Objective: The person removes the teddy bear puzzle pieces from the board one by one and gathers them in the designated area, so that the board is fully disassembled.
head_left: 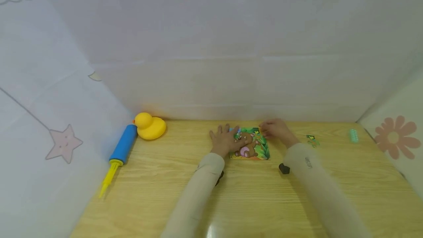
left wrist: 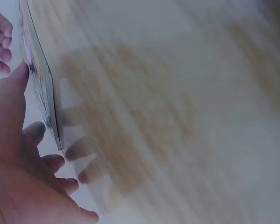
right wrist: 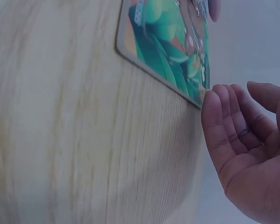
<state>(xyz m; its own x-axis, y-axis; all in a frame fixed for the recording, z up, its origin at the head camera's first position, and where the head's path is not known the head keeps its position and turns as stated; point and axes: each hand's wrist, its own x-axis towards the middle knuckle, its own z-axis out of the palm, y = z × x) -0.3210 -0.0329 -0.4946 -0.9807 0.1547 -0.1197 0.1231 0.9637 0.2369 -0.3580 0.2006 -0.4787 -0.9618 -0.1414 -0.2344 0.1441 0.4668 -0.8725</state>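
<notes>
A thin, square picture board (head_left: 264, 151) with a brown bear among green leaves lies flat on the wooden table. My left hand (head_left: 224, 142) rests on its left part, fingers spread and thumb across the bear. At the board's upper right corner is my right hand (head_left: 275, 130), its fingers loosely bent beside the edge. In the right wrist view, the fingertips (right wrist: 211, 100) meet the board's corner, and nothing shows in the palm. The left wrist view has the left thumb (left wrist: 19, 77) against the board's face and the other fingers along its edge.
A yellow toy duck (head_left: 151, 127) and a blue and yellow hand pump (head_left: 123, 144) sit at the left. Right of the board lie a small green and yellow piece (head_left: 311, 138) and a mint-green ridged object (head_left: 354, 136). White fabric walls (head_left: 211, 83) surround the table.
</notes>
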